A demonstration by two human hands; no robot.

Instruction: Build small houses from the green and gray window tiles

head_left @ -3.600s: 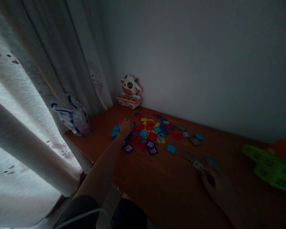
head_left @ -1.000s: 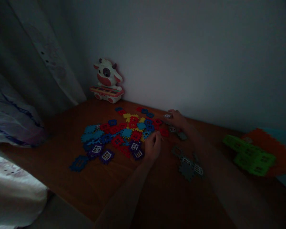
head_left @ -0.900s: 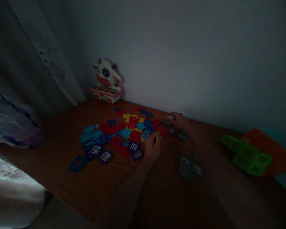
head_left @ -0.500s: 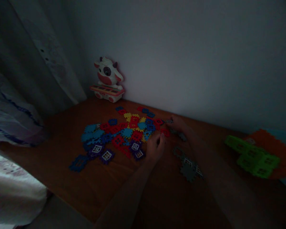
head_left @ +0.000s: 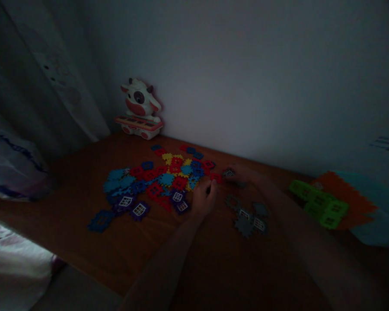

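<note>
Since you asked about labels: nothing legible from where I'm standing. Plastic bag (head_left: 16, 160) at far left has dark blue print, too dim and creased to read. Pale mark (head_left: 385, 143) on the wall at right, also unreadable. No brand I can make out on the cow toy (head_left: 138, 101) with its keyboard, back by the wall.

Hands: right hand (head_left: 239, 173) has its fingers closed on a gray window tile (head_left: 228, 172), white grid side visible, just right of the colored pile. Left hand (head_left: 205, 196) is curled, thumb and forefinger near each other with a dark gap behind the tips. Can't tell if anything's pinched in there. A red tile (head_left: 215, 177) sits right at those tips; contact unclear.

Near side of the right forearm: loose gray tiles (head_left: 244, 226) in a cluster on the desk (head_left: 132, 259), two with white grids. Left of the left hand, purple tiles (head_left: 139, 210) edge the pile, also with white grids, and a blue tile (head_left: 100, 220) lies farthest left. Green panel (head_left: 329, 207) and orange panel (head_left: 353, 201) at right, well apart from both hands.
</note>
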